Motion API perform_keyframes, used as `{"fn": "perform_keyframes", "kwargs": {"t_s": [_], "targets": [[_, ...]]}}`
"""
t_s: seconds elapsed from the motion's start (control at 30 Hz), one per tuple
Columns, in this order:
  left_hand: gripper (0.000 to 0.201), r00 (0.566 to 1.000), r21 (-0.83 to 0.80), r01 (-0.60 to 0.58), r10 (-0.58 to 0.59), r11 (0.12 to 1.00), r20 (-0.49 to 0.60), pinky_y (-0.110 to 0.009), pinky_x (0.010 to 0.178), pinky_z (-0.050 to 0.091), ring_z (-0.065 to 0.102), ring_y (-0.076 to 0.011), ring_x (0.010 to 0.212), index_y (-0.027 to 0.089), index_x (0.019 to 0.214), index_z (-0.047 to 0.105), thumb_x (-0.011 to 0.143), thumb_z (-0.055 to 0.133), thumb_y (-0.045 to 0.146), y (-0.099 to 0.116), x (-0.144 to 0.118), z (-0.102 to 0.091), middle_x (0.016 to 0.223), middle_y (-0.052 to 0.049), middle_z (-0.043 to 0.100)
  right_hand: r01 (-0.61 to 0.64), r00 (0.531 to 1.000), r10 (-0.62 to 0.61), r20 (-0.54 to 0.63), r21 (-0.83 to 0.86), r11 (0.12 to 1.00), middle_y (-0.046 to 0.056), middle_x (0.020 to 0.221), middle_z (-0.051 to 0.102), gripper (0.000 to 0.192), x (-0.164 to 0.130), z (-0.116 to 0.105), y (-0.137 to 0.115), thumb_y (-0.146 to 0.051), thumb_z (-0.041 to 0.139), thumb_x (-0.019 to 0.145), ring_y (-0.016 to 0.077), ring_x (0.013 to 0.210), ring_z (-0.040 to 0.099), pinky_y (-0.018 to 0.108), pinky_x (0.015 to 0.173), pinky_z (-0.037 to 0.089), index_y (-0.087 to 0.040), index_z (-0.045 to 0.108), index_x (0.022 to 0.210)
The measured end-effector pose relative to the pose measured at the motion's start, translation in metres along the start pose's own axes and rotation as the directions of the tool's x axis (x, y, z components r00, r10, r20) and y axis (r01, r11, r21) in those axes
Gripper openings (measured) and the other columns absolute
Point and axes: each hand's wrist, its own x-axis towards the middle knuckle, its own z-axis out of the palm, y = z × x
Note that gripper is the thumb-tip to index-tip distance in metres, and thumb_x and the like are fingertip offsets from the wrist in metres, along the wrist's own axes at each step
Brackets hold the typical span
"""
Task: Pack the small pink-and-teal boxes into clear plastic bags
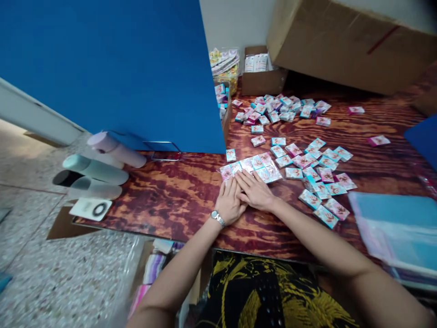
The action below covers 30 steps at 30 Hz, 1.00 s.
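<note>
My left hand [229, 202], with a silver watch [217, 217] at the wrist, lies flat with its fingertips on the near edge of a clear plastic pack of small boxes [264, 160]. Over the same pack rests my right hand [254, 190], fingers stretched out and its thumb side against my left hand. The boxes in the pack are pink and light blue, laid in rows. Just beyond the pack's left end sits a single loose box [231, 155]. To the right, several similar small boxes [326, 175] are scattered, some leaning on each other.
A blue panel [112, 68] with a wire handle overhangs the left side. Bottles [94, 169] and a white device [90, 208] stand at the table's left end. More small boxes [273, 108] are piled at the back, near cartons [348, 45]. Plastic bags [399, 228] lie at right.
</note>
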Motion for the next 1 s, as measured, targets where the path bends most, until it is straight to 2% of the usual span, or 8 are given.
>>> {"fn": "perform_keyframes", "kwargs": {"t_s": [0.17, 0.3, 0.47, 0.6, 0.7, 0.83, 0.93, 1.0], "targets": [[0.074, 1.000, 0.051, -0.013, 0.012, 0.999, 0.026, -0.049, 0.116, 0.017, 0.013, -0.0333, 0.144, 0.001, 0.146, 0.025, 0.091, 0.040, 0.048, -0.002, -0.002, -0.005, 0.153, -0.022, 0.023, -0.104, 0.992, 0.115, 0.057, -0.176, 0.979, 0.013, 0.154, 0.024, 0.068, -0.016, -0.013, 0.037, -0.053, 0.037, 0.094, 0.0291, 0.143, 0.018, 0.056, 0.113, 0.016, -0.015, 0.024, 0.150], [0.076, 0.996, 0.098, 0.011, -0.019, 0.995, 0.091, -0.051, 0.115, 0.016, 0.014, -0.0341, 0.144, 0.000, 0.146, 0.023, 0.090, 0.042, 0.048, 0.006, -0.001, -0.011, 0.153, -0.023, 0.022, -0.248, 0.968, 0.249, -0.020, -0.199, 0.948, 0.015, 0.156, 0.018, 0.076, -0.028, -0.019, 0.060, -0.056, 0.038, 0.092, 0.0312, 0.143, 0.017, 0.056, 0.112, 0.020, -0.013, 0.017, 0.151], [0.095, 0.991, 0.131, -0.005, -0.012, 0.991, 0.132, -0.067, 0.108, 0.009, 0.012, -0.0430, 0.142, 0.017, 0.151, 0.015, 0.078, 0.055, 0.063, -0.002, 0.025, -0.028, 0.155, -0.022, 0.016, -0.127, 0.978, 0.115, -0.175, -0.063, 0.990, 0.015, 0.157, 0.013, 0.075, -0.039, -0.008, 0.050, -0.049, 0.044, 0.093, 0.0314, 0.144, 0.013, 0.050, 0.112, 0.027, -0.014, 0.013, 0.152], [0.106, 0.975, 0.110, 0.028, -0.052, 0.993, 0.218, -0.070, 0.104, 0.013, 0.010, -0.0463, 0.141, 0.030, 0.151, 0.013, 0.066, 0.067, 0.065, -0.022, 0.026, -0.040, 0.157, -0.018, 0.011, 0.028, 0.983, -0.015, -0.183, 0.067, 0.997, 0.013, 0.156, 0.019, 0.070, -0.049, -0.005, 0.021, -0.042, 0.046, 0.094, 0.0298, 0.142, 0.021, 0.048, 0.112, 0.031, -0.020, 0.014, 0.152], [0.105, 0.960, 0.114, 0.090, -0.116, 0.989, 0.253, -0.067, 0.105, 0.015, 0.013, -0.0433, 0.141, 0.034, 0.150, 0.006, 0.069, 0.070, 0.051, -0.028, -0.007, -0.047, 0.158, -0.015, 0.010, 0.048, 0.978, -0.019, -0.209, 0.135, 0.990, 0.012, 0.154, 0.025, 0.067, -0.059, -0.004, 0.002, -0.035, 0.048, 0.095, 0.0273, 0.138, 0.032, 0.045, 0.110, 0.036, -0.024, 0.015, 0.152], [0.101, 0.925, 0.167, 0.232, -0.270, 0.958, 0.267, -0.064, 0.107, 0.015, 0.012, -0.0421, 0.141, 0.035, 0.150, 0.007, 0.070, 0.068, 0.045, -0.041, -0.070, -0.062, 0.159, -0.012, 0.007, 0.061, 0.971, -0.023, -0.240, 0.150, 0.987, 0.013, 0.153, 0.027, 0.065, -0.073, 0.009, -0.008, -0.030, 0.050, 0.094, 0.0291, 0.136, 0.035, 0.047, 0.109, 0.037, -0.024, 0.019, 0.151], [0.090, 0.846, 0.262, 0.415, -0.475, 0.871, 0.240, -0.063, 0.107, 0.016, 0.016, -0.0417, 0.141, 0.033, 0.150, 0.015, 0.075, 0.062, 0.051, -0.073, -0.113, -0.073, 0.158, -0.014, 0.013, 0.056, 0.972, -0.023, -0.233, 0.133, 0.990, 0.016, 0.151, 0.030, 0.064, -0.081, 0.024, -0.010, -0.030, 0.050, 0.094, 0.0295, 0.133, 0.039, 0.047, 0.106, 0.040, -0.022, 0.023, 0.150], [0.084, 0.752, 0.338, 0.554, -0.631, 0.761, 0.190, -0.064, 0.105, 0.018, 0.018, -0.0431, 0.139, 0.030, 0.150, 0.019, 0.078, 0.056, 0.055, -0.104, -0.136, -0.080, 0.157, -0.015, 0.014, 0.064, 0.979, -0.044, -0.201, 0.093, 0.994, 0.017, 0.147, 0.036, 0.059, -0.083, 0.032, -0.012, -0.031, 0.050, 0.094, 0.0304, 0.130, 0.042, 0.047, 0.104, 0.041, -0.019, 0.031, 0.148]]}}
